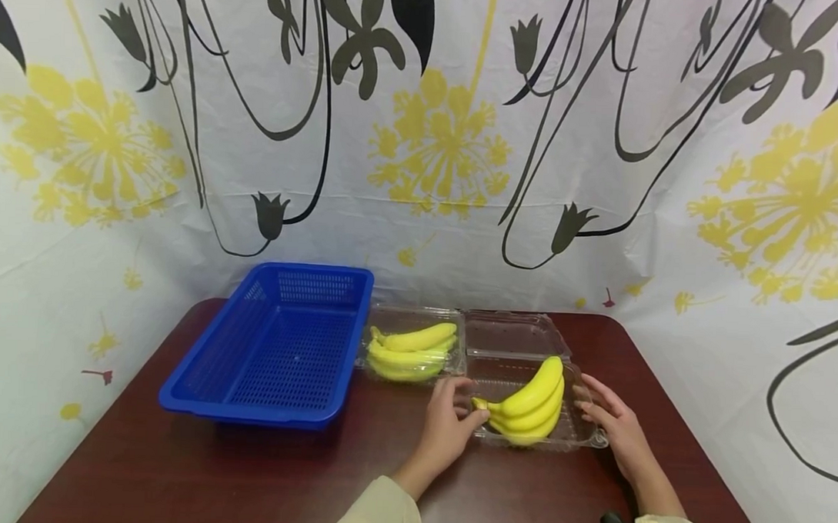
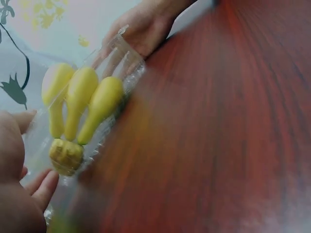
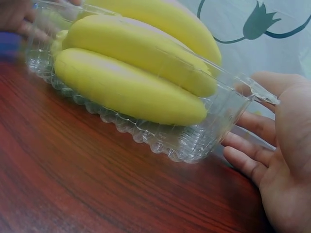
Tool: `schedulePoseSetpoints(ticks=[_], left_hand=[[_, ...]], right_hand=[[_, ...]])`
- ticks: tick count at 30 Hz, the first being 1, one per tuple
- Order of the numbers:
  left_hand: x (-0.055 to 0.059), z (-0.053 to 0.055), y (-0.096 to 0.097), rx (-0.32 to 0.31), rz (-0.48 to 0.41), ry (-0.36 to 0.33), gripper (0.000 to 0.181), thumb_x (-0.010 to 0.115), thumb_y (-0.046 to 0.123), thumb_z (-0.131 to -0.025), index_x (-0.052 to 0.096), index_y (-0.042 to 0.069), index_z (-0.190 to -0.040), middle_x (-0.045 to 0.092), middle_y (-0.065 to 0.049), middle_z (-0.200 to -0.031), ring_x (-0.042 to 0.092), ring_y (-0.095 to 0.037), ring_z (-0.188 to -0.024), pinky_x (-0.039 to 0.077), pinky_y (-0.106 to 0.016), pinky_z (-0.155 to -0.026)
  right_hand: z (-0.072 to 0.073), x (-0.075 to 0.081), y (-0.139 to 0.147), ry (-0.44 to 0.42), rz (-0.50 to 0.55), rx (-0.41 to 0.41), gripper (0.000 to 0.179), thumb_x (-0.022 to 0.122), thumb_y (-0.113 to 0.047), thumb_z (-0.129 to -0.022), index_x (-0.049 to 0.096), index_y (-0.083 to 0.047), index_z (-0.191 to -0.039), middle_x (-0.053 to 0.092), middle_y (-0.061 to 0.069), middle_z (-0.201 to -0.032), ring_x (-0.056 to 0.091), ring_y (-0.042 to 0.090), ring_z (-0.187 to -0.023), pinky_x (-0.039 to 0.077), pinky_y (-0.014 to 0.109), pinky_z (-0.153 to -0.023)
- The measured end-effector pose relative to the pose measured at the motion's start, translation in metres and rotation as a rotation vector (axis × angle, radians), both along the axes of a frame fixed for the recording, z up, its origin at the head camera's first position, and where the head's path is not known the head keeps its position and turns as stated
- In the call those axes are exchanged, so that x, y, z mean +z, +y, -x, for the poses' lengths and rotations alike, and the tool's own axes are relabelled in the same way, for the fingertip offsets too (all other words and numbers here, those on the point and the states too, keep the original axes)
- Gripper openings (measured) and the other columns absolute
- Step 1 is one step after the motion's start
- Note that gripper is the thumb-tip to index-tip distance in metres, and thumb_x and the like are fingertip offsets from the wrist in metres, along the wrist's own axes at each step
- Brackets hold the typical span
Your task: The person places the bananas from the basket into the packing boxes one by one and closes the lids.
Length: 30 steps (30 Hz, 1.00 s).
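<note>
The fingers of my right hand are spread a little apart and lie along the outside of the right end of a clear plastic container. My left hand is at the opposite end, its thumb set apart from the loosely bent fingers, the thumb tip at the near corner, by the banana stem. How hard either hand presses on the plastic I cannot tell.

Between my hands, inside the container, lies a bunch of yellow bananas, its stem toward my left thumb and the tips slanting away toward the far right. The lid lies folded back behind it, on the far side. I cannot be sure whether the container's base sits fully on the table, which is dark red-brown with a wood grain.

Just left of the lid is a second clear container with another bunch in it. Further left, beside that one, stands a blue basket with slotted walls and base. My two pale sleeves reach in from the near edge. Behind everything hangs a white sheet printed with yellow flower heads and dark, curling stems.
</note>
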<state>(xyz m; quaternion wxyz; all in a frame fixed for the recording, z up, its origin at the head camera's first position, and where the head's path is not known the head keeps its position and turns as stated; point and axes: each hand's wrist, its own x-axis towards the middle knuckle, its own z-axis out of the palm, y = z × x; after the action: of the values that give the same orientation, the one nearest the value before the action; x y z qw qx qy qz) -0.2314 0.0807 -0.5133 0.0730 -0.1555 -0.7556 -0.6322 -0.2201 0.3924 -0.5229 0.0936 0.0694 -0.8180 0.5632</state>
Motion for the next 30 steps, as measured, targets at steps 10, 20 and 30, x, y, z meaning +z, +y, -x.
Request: schedulePoseSetpoints(ticks=[10,20,30], left_hand=[[-0.018,0.003,-0.005,-0.133,-0.203,-0.153,0.068,0.078,0.012,-0.083,0.043,0.001,-0.140,0.050,-0.021,-0.134,0.059,-0.031,-0.109,0.052,-0.034,-0.087],[0.008,-0.012,-0.013,-0.177,-0.224,-0.121,0.075,0.076,0.000,-0.080,0.035,-0.007,-0.143,0.043,-0.027,-0.140,0.051,-0.044,-0.116,0.043,-0.057,-0.095],[-0.012,-0.003,-0.013,-0.181,-0.165,-0.131,0.078,0.080,0.006,-0.079,0.038,0.001,-0.145,0.046,-0.022,-0.137,0.055,-0.035,-0.114,0.048,-0.046,-0.093]], right_hand=[[0.006,0.006,0.008,-0.083,0.103,0.066,0.057,0.051,-0.018,-0.102,0.028,-0.007,-0.153,0.058,-0.009,-0.126,0.060,0.005,-0.107,0.051,0.022,-0.082],[0.039,0.032,0.019,-0.210,0.154,0.097,0.061,0.046,-0.031,-0.104,0.020,-0.007,-0.154,0.054,-0.003,-0.129,0.059,0.007,-0.109,0.053,0.027,-0.083],[0.073,0.045,0.004,-0.250,0.207,0.045,0.068,0.030,-0.045,-0.105,0.007,-0.006,-0.156,0.016,0.030,-0.155,0.040,0.027,-0.130,0.047,0.023,-0.091]])
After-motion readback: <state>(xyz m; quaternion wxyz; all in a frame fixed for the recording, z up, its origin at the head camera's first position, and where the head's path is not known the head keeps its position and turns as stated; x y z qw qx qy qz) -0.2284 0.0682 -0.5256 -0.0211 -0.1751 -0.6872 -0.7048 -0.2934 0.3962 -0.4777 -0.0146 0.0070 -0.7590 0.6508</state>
